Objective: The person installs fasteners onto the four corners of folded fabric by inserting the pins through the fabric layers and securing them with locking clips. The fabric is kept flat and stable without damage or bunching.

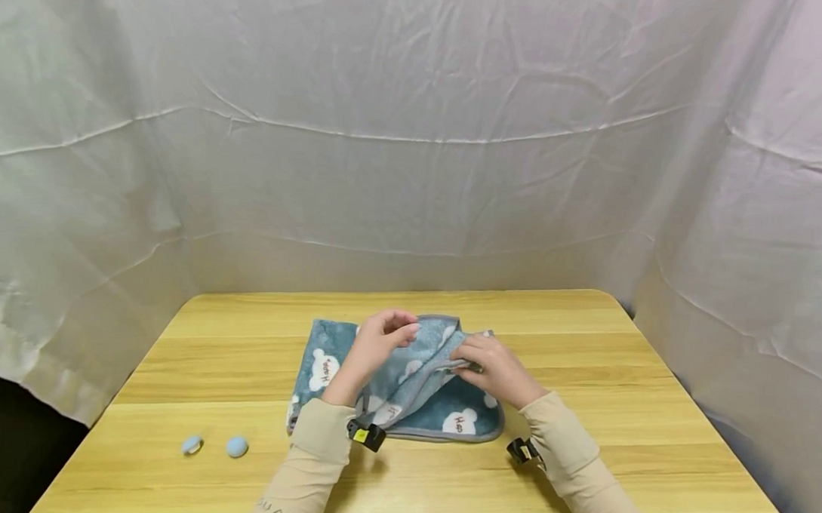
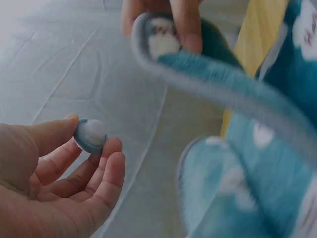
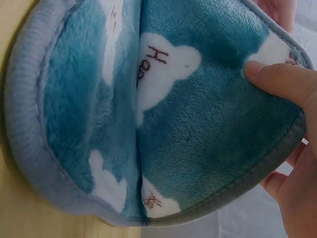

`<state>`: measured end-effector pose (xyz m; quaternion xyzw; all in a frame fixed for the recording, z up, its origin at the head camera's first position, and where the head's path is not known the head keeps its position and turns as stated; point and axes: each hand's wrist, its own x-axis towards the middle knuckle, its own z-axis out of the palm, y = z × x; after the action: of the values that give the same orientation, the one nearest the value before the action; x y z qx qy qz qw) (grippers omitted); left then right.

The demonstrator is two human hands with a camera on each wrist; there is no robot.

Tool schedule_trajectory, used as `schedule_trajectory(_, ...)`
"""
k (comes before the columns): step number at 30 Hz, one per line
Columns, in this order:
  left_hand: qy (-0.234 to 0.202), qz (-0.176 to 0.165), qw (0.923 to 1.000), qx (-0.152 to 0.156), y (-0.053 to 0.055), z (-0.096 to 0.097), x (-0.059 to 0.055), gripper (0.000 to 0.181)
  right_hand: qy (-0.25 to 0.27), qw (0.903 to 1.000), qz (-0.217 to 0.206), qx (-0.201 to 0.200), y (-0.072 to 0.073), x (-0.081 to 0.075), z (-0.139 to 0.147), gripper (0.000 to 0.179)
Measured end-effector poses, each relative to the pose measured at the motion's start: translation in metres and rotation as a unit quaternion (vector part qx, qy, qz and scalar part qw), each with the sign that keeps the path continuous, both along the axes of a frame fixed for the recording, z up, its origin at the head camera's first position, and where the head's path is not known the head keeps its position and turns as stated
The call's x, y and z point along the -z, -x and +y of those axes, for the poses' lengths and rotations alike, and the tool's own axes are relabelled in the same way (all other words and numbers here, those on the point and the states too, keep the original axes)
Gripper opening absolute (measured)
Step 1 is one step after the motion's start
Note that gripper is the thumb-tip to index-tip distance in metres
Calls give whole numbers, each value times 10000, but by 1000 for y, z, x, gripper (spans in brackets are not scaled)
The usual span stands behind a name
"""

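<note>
A teal fleece blanket (image 1: pixel 330 338) with white bear-head prints and a grey bound edge lies folded on the table. My right hand (image 1: pixel 494 369) pinches one raised corner of it between thumb and fingers; in the right wrist view the thumb (image 3: pixel 277 82) presses on the fleece. To the left, my left hand (image 1: pixel 372 351) is held above the blanket. The left wrist view shows it pinching a small round button-like piece (image 2: pixel 91 135), blue with a white domed middle, by thumb and fingertips. That piece is apart from the blanket's corner.
Two small light-blue round pieces, one tilted (image 1: pixel 191 444) and one lying flat (image 1: pixel 237 447), are on the wooden table (image 1: pixel 196 362) at the left front. Pale curtains (image 1: pixel 413 196) surround the table at the back and sides.
</note>
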<state>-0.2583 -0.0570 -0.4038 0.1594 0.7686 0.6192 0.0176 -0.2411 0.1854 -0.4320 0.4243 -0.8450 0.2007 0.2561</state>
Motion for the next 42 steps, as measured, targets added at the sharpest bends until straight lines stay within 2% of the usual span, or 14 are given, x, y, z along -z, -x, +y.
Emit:
schedule_trajectory(6, -227, -330, 9989, 259, 1, 18, 11, 28, 29, 9999, -34, -104, 0, 1, -1, 21)
schedule_trajectory(12, -409, -458, 9958, 674, -1, 30, 21, 30, 158, 9994, -78, -298, -2, 1, 0, 22)
schedule_trajectory(22, -268, -604, 9944, 820, -1, 33, 25, 25, 155, 9994, -125, -272, -3, 0, 0, 23)
schedule_trajectory(29, -86, -585, 9942, 896, 0, 35, 26, 31, 207, 9993, -179, -253, -2, 1, 0, 21)
schedule_trajectory(42, -84, -694, 9937, 872, 0, 34, 26, 26, 322, 9990, -241, -216, 0, 3, 0, 22)
